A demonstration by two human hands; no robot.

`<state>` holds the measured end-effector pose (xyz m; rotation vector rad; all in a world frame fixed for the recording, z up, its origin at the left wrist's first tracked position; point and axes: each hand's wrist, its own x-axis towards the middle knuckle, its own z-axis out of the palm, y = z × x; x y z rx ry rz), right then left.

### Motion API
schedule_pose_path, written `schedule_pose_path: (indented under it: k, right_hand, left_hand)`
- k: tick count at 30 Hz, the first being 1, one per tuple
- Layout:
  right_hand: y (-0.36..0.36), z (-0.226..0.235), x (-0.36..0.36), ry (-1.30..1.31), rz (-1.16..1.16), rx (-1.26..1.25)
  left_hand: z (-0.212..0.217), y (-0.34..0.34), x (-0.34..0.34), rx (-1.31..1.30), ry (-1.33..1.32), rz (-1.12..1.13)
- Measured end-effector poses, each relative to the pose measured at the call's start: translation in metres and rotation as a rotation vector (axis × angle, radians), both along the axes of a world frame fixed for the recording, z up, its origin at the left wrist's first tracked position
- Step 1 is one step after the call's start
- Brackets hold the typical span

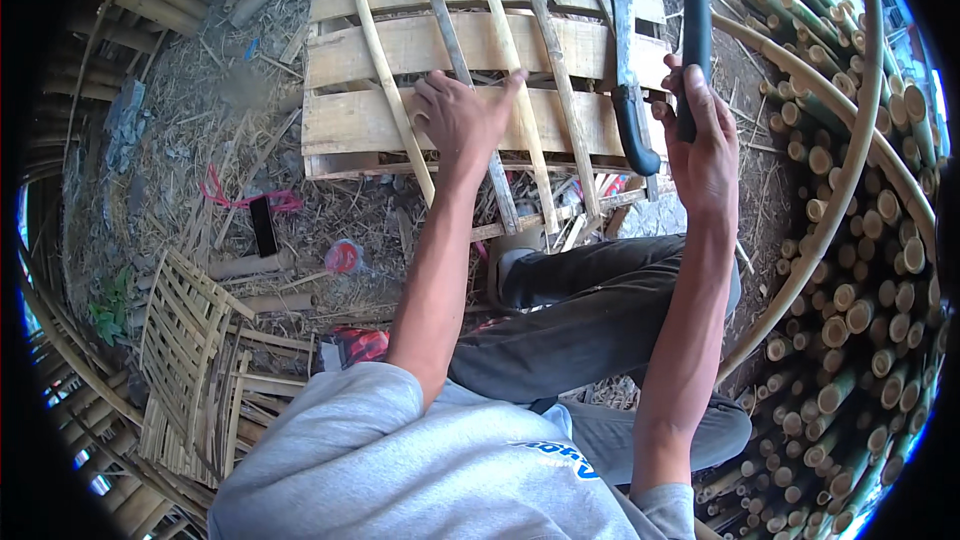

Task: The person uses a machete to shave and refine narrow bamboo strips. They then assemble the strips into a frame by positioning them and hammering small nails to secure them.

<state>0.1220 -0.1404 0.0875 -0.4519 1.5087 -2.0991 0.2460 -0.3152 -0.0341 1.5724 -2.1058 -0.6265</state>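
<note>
A crate-like panel (345, 125) of pale wide wooden boards lies before me, with several narrow bamboo slats (572, 120) laid lengthwise across it. My left hand (462, 115) rests spread over the panel. Its thumb reaches to one slat and its bent fingers lie left of a greyer slat (498, 190). Raised at the panel's right side, my right hand (705, 135) is closed round the black handle of a tool (697, 30). The tool's upper end runs out of view. Beside that hand, a long knife (628, 100) with a black hooked handle lies on the panel's right end.
Cut bamboo poles (840, 310) are stacked along the right, with a bent pole (845, 170) in front. On the littered ground at left are a black phone (263, 227), pink cord (225, 195) and a round red-and-clear item (343, 257). A woven bamboo frame (185, 340) stands lower left.
</note>
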Motion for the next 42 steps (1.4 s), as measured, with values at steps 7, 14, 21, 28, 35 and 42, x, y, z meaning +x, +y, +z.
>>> schedule_pose_path:
  k: [7, 14, 21, 28, 35, 42]
  right_hand:
    - [0.014, -0.010, -0.026, -0.035, 0.005, 0.047]
    - [0.057, -0.042, -0.067, 0.061, -0.269, 0.263]
    - [0.058, -0.032, -0.062, 0.040, -0.368, 0.220]
    - [0.071, -0.032, -0.072, 0.118, -0.489, 0.220]
    - [0.088, -0.029, -0.071, 0.209, -0.542, 0.217]
    - [0.068, -0.047, -0.072, 0.111, -0.529, 0.303]
  left_hand:
    - [0.004, 0.026, -0.020, -0.163, 0.028, -0.101]
    - [0.018, 0.111, -0.095, -0.161, -0.052, -0.510]
    - [0.008, 0.100, -0.126, 0.108, 0.025, -0.470]
    - [0.024, 0.092, -0.114, 0.635, 0.612, -0.411]
    - [0.064, 0.048, -0.021, 0.800, 1.159, -0.426]
    - [0.053, -0.047, 0.138, 0.006, 0.663, 0.013]
